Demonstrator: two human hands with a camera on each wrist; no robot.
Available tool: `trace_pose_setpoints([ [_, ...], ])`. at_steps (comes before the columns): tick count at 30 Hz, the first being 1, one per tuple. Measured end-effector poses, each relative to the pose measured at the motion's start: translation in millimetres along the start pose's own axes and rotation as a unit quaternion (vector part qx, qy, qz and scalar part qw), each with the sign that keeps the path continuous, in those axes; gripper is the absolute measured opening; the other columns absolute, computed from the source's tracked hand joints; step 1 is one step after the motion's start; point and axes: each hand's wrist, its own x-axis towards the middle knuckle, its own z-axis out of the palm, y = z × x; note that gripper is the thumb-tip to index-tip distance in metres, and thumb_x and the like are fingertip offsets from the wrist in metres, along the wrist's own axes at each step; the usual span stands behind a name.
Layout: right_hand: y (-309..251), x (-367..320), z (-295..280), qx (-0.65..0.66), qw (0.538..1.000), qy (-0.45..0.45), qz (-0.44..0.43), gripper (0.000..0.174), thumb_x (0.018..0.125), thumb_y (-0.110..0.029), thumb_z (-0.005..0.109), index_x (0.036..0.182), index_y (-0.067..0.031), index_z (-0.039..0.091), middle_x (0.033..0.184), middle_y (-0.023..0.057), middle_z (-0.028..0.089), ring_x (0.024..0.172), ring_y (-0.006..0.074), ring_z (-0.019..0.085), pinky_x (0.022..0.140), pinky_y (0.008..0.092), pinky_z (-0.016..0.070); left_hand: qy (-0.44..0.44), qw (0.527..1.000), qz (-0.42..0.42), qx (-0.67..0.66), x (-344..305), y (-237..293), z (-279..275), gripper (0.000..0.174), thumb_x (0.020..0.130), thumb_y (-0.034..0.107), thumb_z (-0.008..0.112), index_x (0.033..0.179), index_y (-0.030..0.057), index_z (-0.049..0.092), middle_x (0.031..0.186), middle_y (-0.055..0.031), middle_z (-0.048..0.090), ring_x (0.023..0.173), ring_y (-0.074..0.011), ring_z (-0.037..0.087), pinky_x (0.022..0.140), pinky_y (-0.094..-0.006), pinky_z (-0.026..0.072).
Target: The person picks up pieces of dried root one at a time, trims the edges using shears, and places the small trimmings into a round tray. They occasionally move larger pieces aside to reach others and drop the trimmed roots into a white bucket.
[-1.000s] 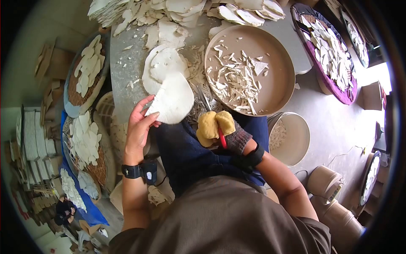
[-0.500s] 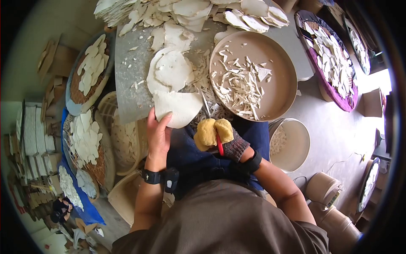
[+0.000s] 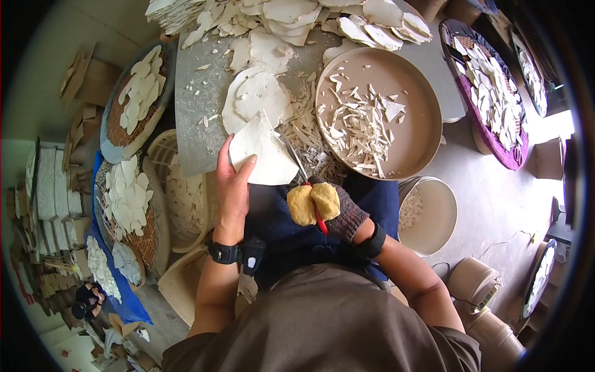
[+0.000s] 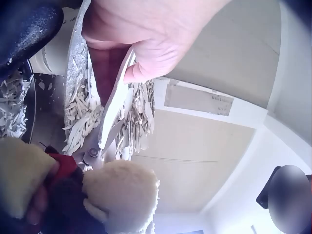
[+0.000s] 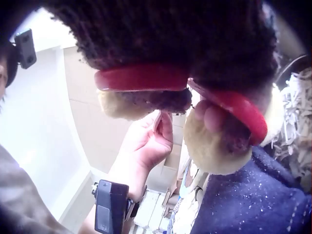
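My left hand (image 3: 233, 186) pinches a flat, thin white slice (image 3: 263, 156) between thumb and fingers, over the lap at the table's near edge. In the left wrist view the slice (image 4: 113, 108) appears edge-on, its end at the blades of the scissors (image 4: 91, 154). My right hand (image 3: 348, 214), in a dark knit glove, grips these red-handled scissors (image 3: 294, 155), their blades pointing up along the slice's right edge. Yellow padding (image 3: 302, 206) wraps the fingers at the handles. Red handle loops (image 5: 141, 78) show under the glove in the right wrist view.
Behind the slice, more round white slices (image 3: 257, 96) lie on the metal table (image 3: 198, 136). A round brown tray (image 3: 412, 124) holds cut strips. A bucket (image 3: 443, 217) stands right of the knees, a plastic basket (image 3: 158, 146) on the left.
My left hand has moved right and turned the slice, so that a corner now points up. The scissors, earlier apart from the slice, now have their blades at its right edge.
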Motion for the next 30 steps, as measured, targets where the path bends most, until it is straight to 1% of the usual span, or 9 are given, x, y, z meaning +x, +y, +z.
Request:
trace_pose_setpoints([
  [4, 2, -7, -1, 0.057, 0.997, -0.011, 0.049, 0.028, 0.089, -0.012, 0.056, 0.112, 0.0037, 0.053, 0.110, 0.0141, 0.059, 0.102, 0.0241, 0.059, 0.091, 0.0370, 0.0485, -0.007, 1.000, -0.004, 0.019, 0, 3, 1, 0.058, 0.081, -0.003, 0.058, 0.133, -0.0017, 0.034, 0.124, -0.0129, 0.049, 0.110, -0.0173, 0.050, 0.095, -0.0302, 0.0408],
  [15, -17, -12, -7, 0.208, 0.972, 0.020, 0.106, 0.025, 0.087, -0.017, 0.061, 0.106, -0.0007, 0.058, 0.104, 0.0086, 0.062, 0.096, 0.0159, 0.061, 0.087, 0.0301, 0.0484, -0.073, 0.996, -0.041, 0.032, 8, 3, 12, 0.058, 0.080, -0.001, 0.059, 0.132, -0.0036, 0.034, 0.123, -0.0138, 0.050, 0.108, -0.0176, 0.051, 0.094, -0.0304, 0.0414],
  [18, -6, -19, -7, 0.349, 0.933, 0.045, 0.077, 0.023, 0.090, -0.017, 0.055, 0.105, 0.0001, 0.056, 0.097, 0.0083, 0.063, 0.093, 0.0172, 0.061, 0.085, 0.0317, 0.0484, -0.089, 0.995, -0.027, 0.036, 9, -1, 20, 0.059, 0.080, -0.001, 0.059, 0.133, -0.0032, 0.033, 0.121, -0.0134, 0.050, 0.107, -0.0173, 0.052, 0.093, -0.0302, 0.0420],
  [21, 0, -22, -16, 0.358, 0.933, 0.035, 0.027, 0.020, 0.089, -0.015, 0.055, 0.101, -0.0006, 0.058, 0.095, 0.0077, 0.063, 0.091, 0.0157, 0.061, 0.082, 0.0304, 0.0487, -0.125, 0.990, -0.018, 0.066, 10, 6, 32, 0.059, 0.080, 0.000, 0.058, 0.133, -0.0018, 0.033, 0.119, -0.0122, 0.051, 0.105, -0.0159, 0.052, 0.091, -0.0291, 0.0424],
  [22, -5, -23, -21, 0.166, 0.984, 0.058, -0.032, 0.019, 0.088, -0.015, 0.056, 0.100, -0.0012, 0.059, 0.094, 0.0076, 0.064, 0.090, 0.0155, 0.061, 0.080, 0.0301, 0.0486, -0.149, 0.985, -0.027, 0.084, 11, 8, 33, 0.058, 0.080, -0.001, 0.057, 0.133, -0.0008, 0.033, 0.120, -0.0121, 0.050, 0.107, -0.0161, 0.051, 0.092, -0.0288, 0.0413],
  [23, -13, -25, -27, -0.035, 0.992, 0.078, -0.088, 0.018, 0.087, -0.014, 0.057, 0.099, -0.0018, 0.060, 0.092, 0.0075, 0.064, 0.089, 0.0154, 0.061, 0.078, 0.0297, 0.0486, -0.172, 0.979, -0.036, 0.101, 13, 9, 34, 0.057, 0.080, -0.001, 0.057, 0.133, 0.0001, 0.034, 0.122, -0.0121, 0.050, 0.108, -0.0164, 0.050, 0.094, -0.0286, 0.0401],
  [25, -23, -30, -31, -0.069, 0.989, 0.113, -0.064, 0.020, 0.082, -0.015, 0.062, 0.099, -0.0035, 0.060, 0.095, 0.0094, 0.064, 0.090, 0.0171, 0.061, 0.076, 0.0295, 0.0480, -0.219, 0.964, -0.071, 0.130, 13, 13, 38, 0.056, 0.081, -0.001, 0.056, 0.133, 0.0013, 0.035, 0.122, -0.0116, 0.050, 0.110, -0.0161, 0.050, 0.094, -0.0279, 0.0391],
  [27, -7, -25, -41, -0.211, 0.965, 0.095, -0.123, 0.018, 0.084, -0.014, 0.059, 0.100, -0.0039, 0.060, 0.098, 0.0096, 0.064, 0.094, 0.0189, 0.060, 0.078, 0.0305, 0.0480, -0.263, 0.945, -0.116, 0.156, 14, 19, 44, 0.055, 0.081, 0.000, 0.057, 0.132, 0.0016, 0.036, 0.121, -0.0107, 0.051, 0.108, -0.0150, 0.050, 0.093, -0.0271, 0.0394],
  [30, -20, -29, -40, 0.161, 0.982, 0.098, -0.012, 0.016, 0.087, -0.013, 0.056, 0.099, -0.0036, 0.060, 0.099, 0.0101, 0.063, 0.095, 0.0212, 0.059, 0.079, 0.0326, 0.0476, -0.277, 0.945, -0.054, 0.165, 20, 19, 51, 0.048, 0.084, 0.002, 0.055, 0.129, 0.0017, 0.040, 0.117, -0.0081, 0.054, 0.105, -0.0131, 0.051, 0.092, -0.0255, 0.0401],
])
